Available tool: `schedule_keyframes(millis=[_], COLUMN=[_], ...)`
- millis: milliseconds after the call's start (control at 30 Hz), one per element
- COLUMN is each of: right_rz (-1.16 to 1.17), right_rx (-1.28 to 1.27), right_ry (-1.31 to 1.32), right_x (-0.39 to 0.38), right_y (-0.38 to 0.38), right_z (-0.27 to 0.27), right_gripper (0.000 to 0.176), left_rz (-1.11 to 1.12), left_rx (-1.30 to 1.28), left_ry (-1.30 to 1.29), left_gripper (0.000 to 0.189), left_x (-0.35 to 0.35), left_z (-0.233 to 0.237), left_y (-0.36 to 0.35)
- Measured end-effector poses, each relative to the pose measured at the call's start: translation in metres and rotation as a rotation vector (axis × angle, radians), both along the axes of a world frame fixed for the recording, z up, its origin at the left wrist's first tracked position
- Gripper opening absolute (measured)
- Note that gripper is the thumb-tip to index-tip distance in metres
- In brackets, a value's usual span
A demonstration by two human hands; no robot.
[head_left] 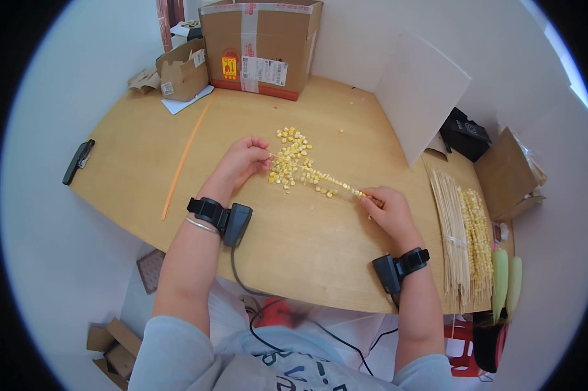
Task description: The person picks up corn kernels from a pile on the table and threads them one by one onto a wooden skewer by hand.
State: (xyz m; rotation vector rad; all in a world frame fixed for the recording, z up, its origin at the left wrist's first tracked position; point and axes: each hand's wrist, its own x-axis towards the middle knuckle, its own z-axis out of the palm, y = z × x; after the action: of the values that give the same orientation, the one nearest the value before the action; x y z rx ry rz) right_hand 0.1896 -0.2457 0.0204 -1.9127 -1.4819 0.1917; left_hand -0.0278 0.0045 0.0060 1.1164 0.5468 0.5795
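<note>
A thin skewer of corn kernels (333, 181) stretches between my two hands, slanting down to the right above the table. My left hand (245, 159) pinches its bare end between thumb and fingers. Around the other end, where kernels are threaded close together, the fingers of my right hand (386, 207) are closed. Loose yellow corn kernels (291, 150) lie in a scattered heap on the wooden table (242, 215), just right of my left hand and partly behind the skewer.
Bare skewers (447, 228) lie bundled at the right beside finished corn skewers (476, 234) and corn ears in husk (500, 277). A large cardboard box (261, 49) stands at the back. An orange strip (186, 156) and a black stapler (78, 161) lie left. Wrist-device cables hang below.
</note>
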Motion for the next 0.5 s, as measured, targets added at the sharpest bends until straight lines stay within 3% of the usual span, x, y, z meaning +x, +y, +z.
schedule_keyframes(millis=[167, 500], right_rz=[0.005, -0.015], right_rx=[0.015, -0.028], right_ry=[-0.026, 0.031], right_x=[-0.0003, -0.003], right_y=[-0.0006, -0.0018], right_z=[0.0007, 0.005], right_gripper=[0.021, 0.022], left_rz=[0.015, 0.007], left_rx=[-0.003, 0.015], left_ry=[-0.036, -0.036], left_gripper=[0.024, 0.025], left_x=[-0.0007, -0.0018], left_z=[0.0, -0.0006], left_y=[-0.0014, -0.0005])
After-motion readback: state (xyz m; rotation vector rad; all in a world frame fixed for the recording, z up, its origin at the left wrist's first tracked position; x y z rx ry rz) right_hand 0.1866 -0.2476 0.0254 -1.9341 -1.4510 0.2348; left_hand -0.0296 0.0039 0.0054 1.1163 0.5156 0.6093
